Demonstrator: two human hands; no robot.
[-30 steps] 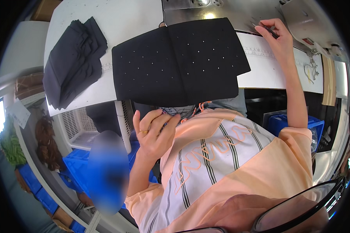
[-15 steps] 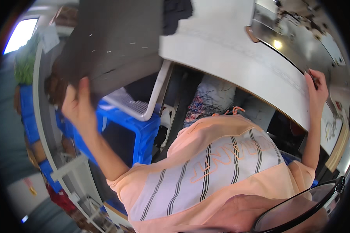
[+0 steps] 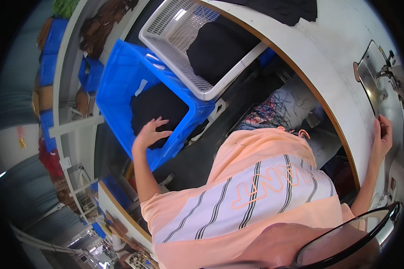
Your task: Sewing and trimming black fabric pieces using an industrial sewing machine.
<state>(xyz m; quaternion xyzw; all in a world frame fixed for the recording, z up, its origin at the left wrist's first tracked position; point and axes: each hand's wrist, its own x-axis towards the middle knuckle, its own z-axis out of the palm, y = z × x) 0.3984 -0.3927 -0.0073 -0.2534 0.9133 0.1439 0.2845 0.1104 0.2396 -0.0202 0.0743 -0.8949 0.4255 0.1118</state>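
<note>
the left grip [image 3: 153, 131] has its fingers splayed over the black cloth [image 3: 157, 105] in the blue bin [image 3: 114, 80]. a white basket [image 3: 177, 58] with more dark cloth [image 3: 220, 54] sits between bin and counter [image 3: 332, 67], crowding the rim. the right grip [image 3: 380, 130] is curled by the metal plate [image 3: 371, 71]; contents, i cannot tell.

The person wears a peach shirt [image 3: 244, 154] with short sleeves [image 3: 158, 207]; across its front runs a white panel [image 3: 230, 219] with clustered dark stripes [image 3: 252, 190] and peach outlined lettering [image 3: 261, 192]; an orange cord [image 3: 304, 133] loops by the hem; the glasses [image 3: 350, 237] are black-framed
</note>
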